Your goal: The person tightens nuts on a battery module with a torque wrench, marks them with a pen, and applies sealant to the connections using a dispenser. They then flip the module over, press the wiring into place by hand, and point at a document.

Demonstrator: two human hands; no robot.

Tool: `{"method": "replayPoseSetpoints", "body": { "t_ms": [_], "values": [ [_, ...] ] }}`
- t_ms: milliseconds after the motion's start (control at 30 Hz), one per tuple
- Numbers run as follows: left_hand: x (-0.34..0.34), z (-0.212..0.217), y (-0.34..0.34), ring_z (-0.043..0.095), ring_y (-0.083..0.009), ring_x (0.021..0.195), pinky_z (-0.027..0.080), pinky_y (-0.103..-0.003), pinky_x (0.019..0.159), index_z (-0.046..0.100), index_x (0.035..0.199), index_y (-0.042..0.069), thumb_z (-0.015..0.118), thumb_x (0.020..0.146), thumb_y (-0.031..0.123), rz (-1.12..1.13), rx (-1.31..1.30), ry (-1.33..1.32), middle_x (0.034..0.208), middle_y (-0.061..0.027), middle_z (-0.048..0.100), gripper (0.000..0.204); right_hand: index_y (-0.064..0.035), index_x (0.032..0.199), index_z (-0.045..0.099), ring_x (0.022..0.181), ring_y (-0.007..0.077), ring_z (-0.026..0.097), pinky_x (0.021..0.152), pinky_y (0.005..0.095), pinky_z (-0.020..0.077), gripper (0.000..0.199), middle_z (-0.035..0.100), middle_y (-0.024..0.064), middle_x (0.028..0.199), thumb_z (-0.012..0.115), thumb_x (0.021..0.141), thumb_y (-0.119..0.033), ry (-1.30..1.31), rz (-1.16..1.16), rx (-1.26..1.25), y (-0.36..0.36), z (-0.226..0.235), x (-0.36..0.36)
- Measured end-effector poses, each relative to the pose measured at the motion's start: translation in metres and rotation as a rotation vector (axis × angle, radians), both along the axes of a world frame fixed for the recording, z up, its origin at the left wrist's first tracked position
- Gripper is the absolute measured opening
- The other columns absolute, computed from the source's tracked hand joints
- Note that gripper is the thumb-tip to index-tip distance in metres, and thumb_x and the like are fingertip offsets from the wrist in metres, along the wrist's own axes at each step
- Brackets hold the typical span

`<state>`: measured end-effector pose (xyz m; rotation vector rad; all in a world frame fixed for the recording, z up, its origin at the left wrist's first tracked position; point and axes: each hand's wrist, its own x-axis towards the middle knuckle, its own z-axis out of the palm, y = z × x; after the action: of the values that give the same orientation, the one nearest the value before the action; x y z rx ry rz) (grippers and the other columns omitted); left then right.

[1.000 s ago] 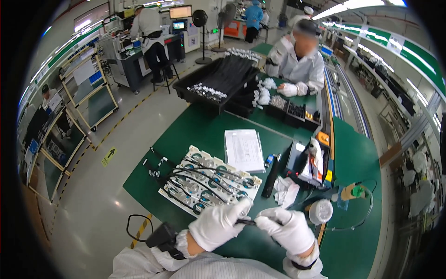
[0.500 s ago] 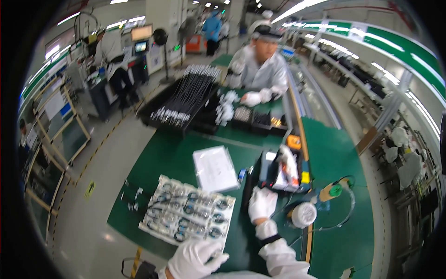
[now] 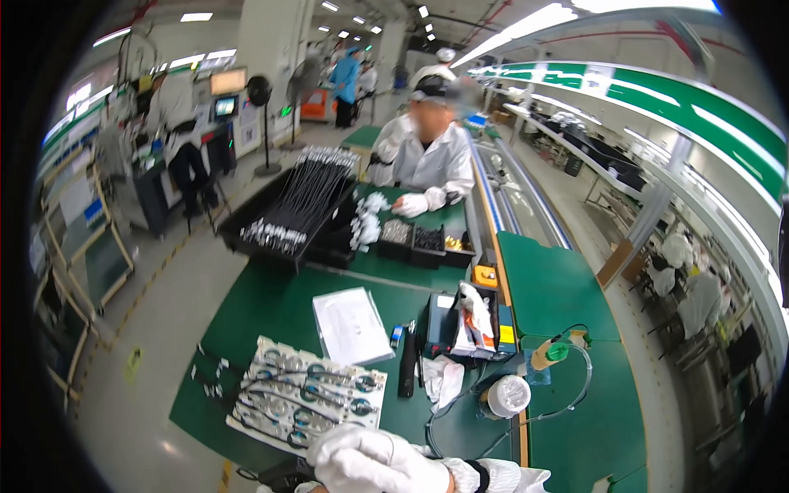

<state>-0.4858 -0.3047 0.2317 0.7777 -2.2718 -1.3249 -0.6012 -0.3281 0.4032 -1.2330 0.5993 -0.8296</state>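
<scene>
Head view: gloved hands [image 3: 374,458] overlap at a cream tray's [image 3: 371,403] near edge

The two hands meet low in the picture, one partly covering the other; whether either grasps something or is merely curled, I cannot tell. The tray lies just beyond them on the green tabletop [image 3: 246,304], carrying rows of round blue-rimmed parts [image 3: 362,407] with dark cables across them; white-tipped ends [image 3: 218,370] lie past its left edge. Judging by this layout, the tray looks largely filled, while work at the hands seems unfinished. Which parts are complete is too small to tell. To the right lie a black bar [image 3: 407,366] and a crumpled white cloth [image 3: 444,382].
</scene>
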Motion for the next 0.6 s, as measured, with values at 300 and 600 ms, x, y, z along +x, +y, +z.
{"method": "replayPoseSetpoints", "body": {
  "t_ms": [300,600],
  "values": [
    [-0.076,0.030,0.024,0.050,-0.0273,0.110,0.041,-0.035,0.090,0.052,0.119,0.006,0.049,0.092,0.015,-0.206,0.759,0.735,0.114,-0.0158,0.055,0.030,-0.0080,0.085,0.049,0.047,0.0169,0.038,0.044,0.0293,0.0327,0.023,0.043,0.0050,0.064,0.051,0.091,-0.030,-0.304,-0.286,0.552,0.027,-0.029,-0.011],
    [-0.061,0.006,0.035,0.050,-0.0257,0.111,0.040,-0.035,0.091,0.053,0.119,0.006,0.052,0.091,0.016,-0.322,0.960,0.805,0.115,-0.0151,0.056,0.030,-0.0121,0.087,0.054,0.046,0.0098,0.035,0.043,0.0251,0.0305,0.032,0.041,-0.0027,0.060,0.036,0.098,-0.036,-0.413,-0.463,0.772,0.010,-0.059,-0.009]
  ]
}}
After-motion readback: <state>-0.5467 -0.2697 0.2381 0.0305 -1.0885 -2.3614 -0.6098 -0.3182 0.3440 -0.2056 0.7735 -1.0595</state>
